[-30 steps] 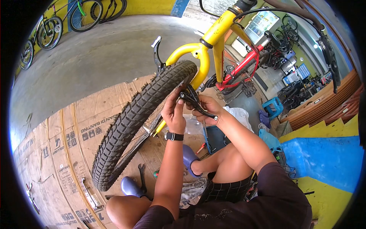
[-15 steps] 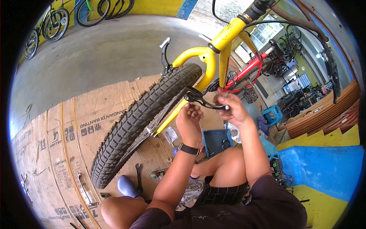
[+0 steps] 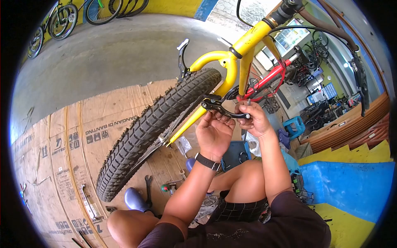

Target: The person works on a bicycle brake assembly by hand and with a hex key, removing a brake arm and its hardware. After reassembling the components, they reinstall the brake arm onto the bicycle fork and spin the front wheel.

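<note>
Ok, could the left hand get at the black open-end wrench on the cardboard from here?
Probably yes: the open-end wrench lies uncovered on the cardboard beside the blue shoe, though the left hand would first have to leave the black brake arm.

Both hands (image 3: 216,134) at black brake arm (image 3: 222,109)

We find a passage between the left hand (image 3: 215,134) and right hand (image 3: 255,120), leading up to the middle of the brake arm (image 3: 226,111). The tire (image 3: 159,132) and yellow fork (image 3: 191,124) bar our way from the left, and the knee (image 3: 248,177) crowds it from below. Beyond the tire, we have room above the cardboard (image 3: 120,103).
</note>
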A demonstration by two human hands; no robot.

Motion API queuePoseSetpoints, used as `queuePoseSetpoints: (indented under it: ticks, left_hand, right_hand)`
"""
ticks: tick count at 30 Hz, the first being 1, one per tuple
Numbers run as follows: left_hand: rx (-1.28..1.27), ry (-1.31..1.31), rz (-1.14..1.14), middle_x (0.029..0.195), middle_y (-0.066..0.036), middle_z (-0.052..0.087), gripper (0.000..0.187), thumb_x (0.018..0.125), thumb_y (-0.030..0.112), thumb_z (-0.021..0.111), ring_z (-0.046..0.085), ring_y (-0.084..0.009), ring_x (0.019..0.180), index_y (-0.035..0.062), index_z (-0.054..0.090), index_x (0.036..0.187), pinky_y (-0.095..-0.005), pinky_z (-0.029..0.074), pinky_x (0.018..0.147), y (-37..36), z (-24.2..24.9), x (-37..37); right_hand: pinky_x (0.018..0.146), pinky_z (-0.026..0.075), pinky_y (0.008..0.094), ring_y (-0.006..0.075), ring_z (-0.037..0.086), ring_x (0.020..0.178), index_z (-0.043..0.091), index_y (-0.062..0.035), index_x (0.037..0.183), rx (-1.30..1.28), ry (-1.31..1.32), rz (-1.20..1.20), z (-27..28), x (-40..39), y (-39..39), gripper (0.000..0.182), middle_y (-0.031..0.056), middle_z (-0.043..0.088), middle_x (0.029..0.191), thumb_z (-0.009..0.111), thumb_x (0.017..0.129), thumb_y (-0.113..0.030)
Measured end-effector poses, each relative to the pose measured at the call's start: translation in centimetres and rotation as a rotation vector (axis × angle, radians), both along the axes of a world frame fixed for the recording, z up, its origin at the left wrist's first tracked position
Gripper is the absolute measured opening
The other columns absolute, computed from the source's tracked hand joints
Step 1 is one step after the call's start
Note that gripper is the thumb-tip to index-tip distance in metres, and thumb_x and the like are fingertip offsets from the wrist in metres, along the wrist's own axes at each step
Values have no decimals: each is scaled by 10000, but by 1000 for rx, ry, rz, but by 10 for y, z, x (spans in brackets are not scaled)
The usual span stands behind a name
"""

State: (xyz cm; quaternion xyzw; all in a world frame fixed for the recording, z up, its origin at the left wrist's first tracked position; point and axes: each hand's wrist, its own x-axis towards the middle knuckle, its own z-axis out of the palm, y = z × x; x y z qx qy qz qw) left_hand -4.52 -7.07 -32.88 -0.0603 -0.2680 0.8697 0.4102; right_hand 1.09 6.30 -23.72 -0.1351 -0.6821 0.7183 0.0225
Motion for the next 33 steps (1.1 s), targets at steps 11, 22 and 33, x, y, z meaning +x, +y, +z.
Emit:
queuePoseSetpoints:
  ticks: [11, 22, 33]
  left_hand:
    - [-63, 70, 21, 835, -2, 576, 231, 1003, 245, 472, 508, -169, 802, 114, 588, 850, -336, 397, 792, 1, 1, 0]
    - [-59, 45, 20, 839, -20, 571, 191, 985, 243, 498, 516, -191, 809, 101, 590, 896, -351, 406, 792, 5, -6, 0]
    - [-230, 104, -29, 792, -24, 501, 267, 1002, 336, 468, 458, -184, 748, 123, 531, 854, -332, 364, 721, 4, -1, 1]
  right_hand:
    - [393, 203, 182, 20, 356, 438, 630, -30, 898, -3, 15, 2, 0, -3, -2, 229, 10, 543, 636, 650, 925, -256]
    - [396, 195, 190, 23, 335, 437, 607, -41, 873, 3, 24, 14, -2, -4, -1, 225, 8, 527, 630, 640, 929, -256]
    - [426, 224, 181, 14, 308, 456, 648, 12, 1094, -202, 263, 185, -12, 1, 23, 269, 71, 659, 821, 692, 918, -187]
